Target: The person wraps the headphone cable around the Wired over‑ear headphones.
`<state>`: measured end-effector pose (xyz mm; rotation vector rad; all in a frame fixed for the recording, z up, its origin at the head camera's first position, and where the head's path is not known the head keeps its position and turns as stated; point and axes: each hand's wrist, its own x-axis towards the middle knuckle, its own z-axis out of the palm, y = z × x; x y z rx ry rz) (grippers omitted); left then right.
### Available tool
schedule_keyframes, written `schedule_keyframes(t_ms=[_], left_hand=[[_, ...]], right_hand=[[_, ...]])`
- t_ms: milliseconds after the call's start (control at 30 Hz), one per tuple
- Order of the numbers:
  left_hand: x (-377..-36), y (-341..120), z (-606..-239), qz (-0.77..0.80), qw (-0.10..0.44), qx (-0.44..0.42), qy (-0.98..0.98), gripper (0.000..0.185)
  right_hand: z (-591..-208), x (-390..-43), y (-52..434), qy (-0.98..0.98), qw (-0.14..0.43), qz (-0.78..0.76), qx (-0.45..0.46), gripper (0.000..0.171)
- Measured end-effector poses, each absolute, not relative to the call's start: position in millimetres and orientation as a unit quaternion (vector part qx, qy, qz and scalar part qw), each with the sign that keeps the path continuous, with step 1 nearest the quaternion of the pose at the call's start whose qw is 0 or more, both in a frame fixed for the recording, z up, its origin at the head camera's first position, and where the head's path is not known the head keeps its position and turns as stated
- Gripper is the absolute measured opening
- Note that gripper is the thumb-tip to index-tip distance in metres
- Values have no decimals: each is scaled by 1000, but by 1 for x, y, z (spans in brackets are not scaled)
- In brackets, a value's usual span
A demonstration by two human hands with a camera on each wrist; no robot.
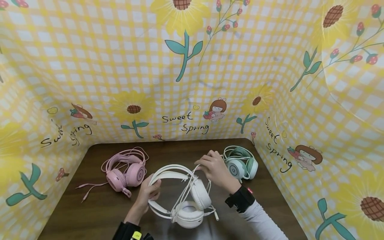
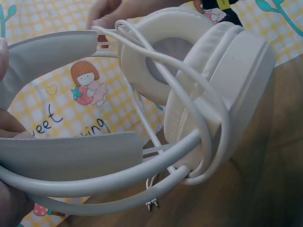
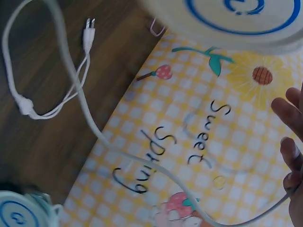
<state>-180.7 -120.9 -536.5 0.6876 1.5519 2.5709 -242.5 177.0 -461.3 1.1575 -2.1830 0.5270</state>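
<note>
A white headset (image 1: 183, 200) lies on the dark wooden table (image 1: 99, 213), its cable looped round the ear cups. My left hand (image 1: 153, 192) grips the left side of its headband (image 1: 168, 170). My right hand (image 1: 204, 165) pinches the white cable (image 1: 192, 176) just above the upper ear cup. The left wrist view shows the headband (image 2: 52, 156), the padded ear cup (image 2: 222, 71) and the cable (image 2: 199, 118) wound across it. In the right wrist view the cable (image 3: 85, 111) runs to my fingers (image 3: 289, 151), and its plugs (image 3: 88, 29) hang over the table.
A pink headset (image 1: 126, 171) with a trailing cable lies at the left of the table, a mint green one (image 1: 242, 164) close behind my right hand. Yellow checked cloth with sunflowers (image 1: 192, 83) walls the table on three sides.
</note>
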Motion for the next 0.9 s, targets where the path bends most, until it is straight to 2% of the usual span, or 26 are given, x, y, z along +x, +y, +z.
schedule_keyframes(t_ms=[133,300,467,700,900], left_hand=[[-182,-123,-536,847,33,240,472,22],[-185,-121,-534,877,79,291,375,32],[-185,-120,-536,899,122,320,272,38],[-186,-126,-535,908,121,309,257,38],[-186,-133,-537,915,130,319,212,37]], right_hand=[[-471,-249,186,-818,253,286,430,21],[-486,-254,191,-784,196,451,380,19],[-476,-244,189,-742,221,512,371,20],[-462,-239,193,-736,272,460,416,27],[-466,-236,206,-745,257,454,416,29]])
